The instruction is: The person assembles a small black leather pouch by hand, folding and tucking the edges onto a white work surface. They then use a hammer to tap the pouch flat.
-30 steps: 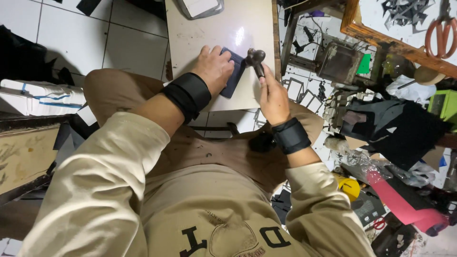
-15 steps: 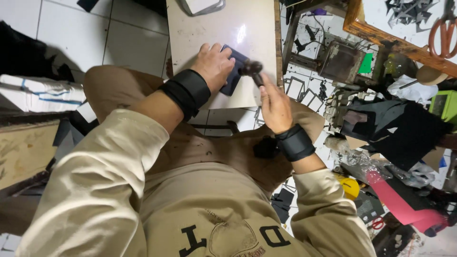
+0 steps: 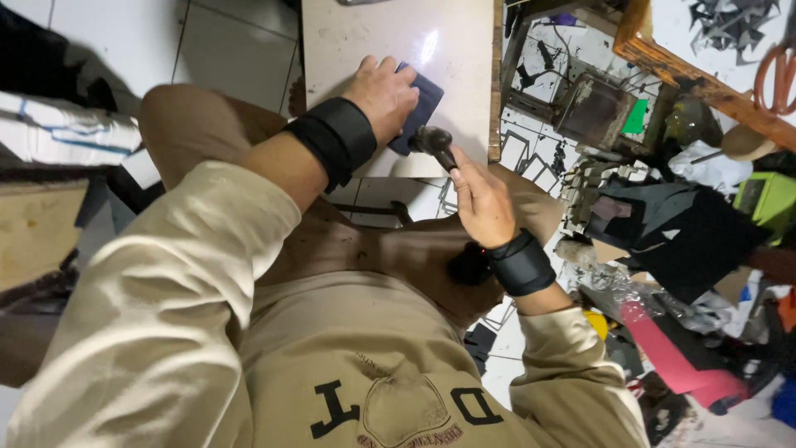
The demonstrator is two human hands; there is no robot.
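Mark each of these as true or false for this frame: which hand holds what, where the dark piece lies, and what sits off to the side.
1. The left hand presses down on a flat dark blue piece of material. True.
2. The dark blue piece lies on the white tiled floor. False: it lies on the pale glossy slab.
3. The right hand grips a small dark-headed hammer. True.
4. The hammer's head is over the far end of the slab. False: it is near the slab's near edge, beside the blue piece.
5. Both wrists are bare. False: each wears a black wrist wrap.
6. Orange-handled scissors lie at upper right. True.
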